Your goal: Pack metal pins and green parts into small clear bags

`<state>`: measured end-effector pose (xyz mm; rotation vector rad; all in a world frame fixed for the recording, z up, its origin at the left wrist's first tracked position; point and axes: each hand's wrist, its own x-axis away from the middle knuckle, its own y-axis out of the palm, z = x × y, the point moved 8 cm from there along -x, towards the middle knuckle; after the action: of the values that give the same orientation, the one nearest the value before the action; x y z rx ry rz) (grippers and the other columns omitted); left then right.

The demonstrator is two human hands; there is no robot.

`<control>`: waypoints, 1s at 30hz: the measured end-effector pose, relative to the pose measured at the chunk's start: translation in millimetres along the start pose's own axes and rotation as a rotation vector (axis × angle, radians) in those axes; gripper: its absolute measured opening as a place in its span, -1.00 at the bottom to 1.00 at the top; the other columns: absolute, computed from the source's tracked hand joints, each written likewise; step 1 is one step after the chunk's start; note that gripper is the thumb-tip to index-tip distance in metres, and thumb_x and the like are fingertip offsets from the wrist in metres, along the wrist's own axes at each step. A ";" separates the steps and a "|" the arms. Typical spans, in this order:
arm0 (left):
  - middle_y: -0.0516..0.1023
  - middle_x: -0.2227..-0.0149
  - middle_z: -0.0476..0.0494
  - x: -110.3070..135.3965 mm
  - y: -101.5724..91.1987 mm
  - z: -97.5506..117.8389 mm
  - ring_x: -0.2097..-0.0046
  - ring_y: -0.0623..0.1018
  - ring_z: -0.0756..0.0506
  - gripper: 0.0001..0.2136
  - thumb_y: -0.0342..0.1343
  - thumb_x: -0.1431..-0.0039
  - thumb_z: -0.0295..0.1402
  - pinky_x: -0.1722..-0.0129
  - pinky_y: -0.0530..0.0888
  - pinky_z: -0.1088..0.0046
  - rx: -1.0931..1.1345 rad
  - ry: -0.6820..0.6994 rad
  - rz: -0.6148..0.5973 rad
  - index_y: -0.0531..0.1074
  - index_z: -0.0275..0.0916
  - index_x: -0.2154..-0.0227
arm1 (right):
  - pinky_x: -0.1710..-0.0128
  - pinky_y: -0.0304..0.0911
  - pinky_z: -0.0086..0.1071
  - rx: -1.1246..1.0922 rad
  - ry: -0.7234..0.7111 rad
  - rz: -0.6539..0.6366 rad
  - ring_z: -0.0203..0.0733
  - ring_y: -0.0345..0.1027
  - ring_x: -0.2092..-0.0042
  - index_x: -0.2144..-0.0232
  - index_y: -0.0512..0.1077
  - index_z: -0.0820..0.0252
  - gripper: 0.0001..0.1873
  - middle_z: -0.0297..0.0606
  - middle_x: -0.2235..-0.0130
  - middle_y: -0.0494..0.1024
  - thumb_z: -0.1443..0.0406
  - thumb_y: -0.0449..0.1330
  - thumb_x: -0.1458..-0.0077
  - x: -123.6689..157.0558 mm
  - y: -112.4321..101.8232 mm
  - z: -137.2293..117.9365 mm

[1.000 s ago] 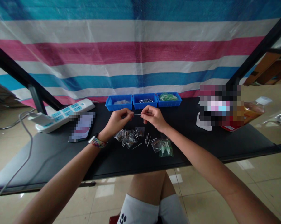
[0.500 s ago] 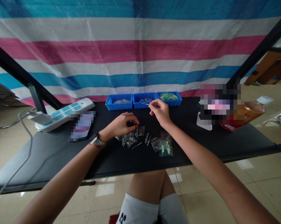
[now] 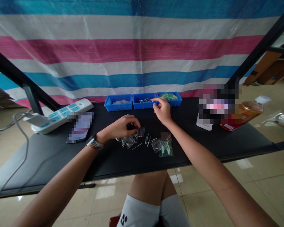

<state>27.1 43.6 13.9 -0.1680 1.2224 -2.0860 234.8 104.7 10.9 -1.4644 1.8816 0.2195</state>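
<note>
Sitting with my left hand (image 3: 130,126) half-open, looks empty, by the little bags (image 3: 131,142), right hand (image 3: 162,109) curled at the middle blue bin (image 3: 143,106) of metal pins (image 3: 144,101), can't tell if it's pinching any

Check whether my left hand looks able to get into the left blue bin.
Likely yes: the left blue bin stands open beyond the left hand, and the right hand, near the middle bin, seems out of the way.
</note>
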 end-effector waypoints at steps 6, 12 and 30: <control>0.65 0.14 -0.12 -0.5 3.8 -1.2 0.10 0.60 -0.20 -0.77 0.36 -0.22 -0.16 0.02 0.45 0.27 -0.042 -0.028 -0.031 0.68 -0.05 0.09 | 0.30 0.33 -0.29 -0.015 -0.031 -0.098 -0.22 0.33 0.41 0.23 0.56 0.13 -0.81 -0.21 0.14 0.58 0.39 0.14 -0.20 7.2 13.7 -12.4; 0.58 0.18 -0.15 -2.3 9.1 -11.7 0.11 0.55 -0.22 -0.65 0.42 -0.14 -0.04 0.07 0.45 0.28 -0.098 -0.094 0.038 0.68 -0.10 0.10 | 0.28 0.30 -0.31 -0.021 -0.084 -0.161 -0.25 0.28 0.43 0.26 0.54 0.14 -0.82 -0.25 0.18 0.57 0.43 0.13 -0.21 11.0 21.2 -22.1; 0.60 0.33 -0.06 0.0 -11.7 -42.9 0.30 0.60 -0.07 -0.76 0.39 -0.11 -0.25 0.23 0.53 0.40 0.558 -0.271 0.408 0.53 -0.24 0.23 | 0.40 0.33 -0.39 -0.201 0.068 -0.307 -0.27 0.41 0.40 0.28 0.56 0.17 -0.89 -0.25 0.21 0.61 0.30 0.22 -0.21 22.3 39.0 -21.1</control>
<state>2.5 77.8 0.0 0.0536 0.4389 -1.8822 188.8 89.2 0.7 -1.8952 1.6963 0.2193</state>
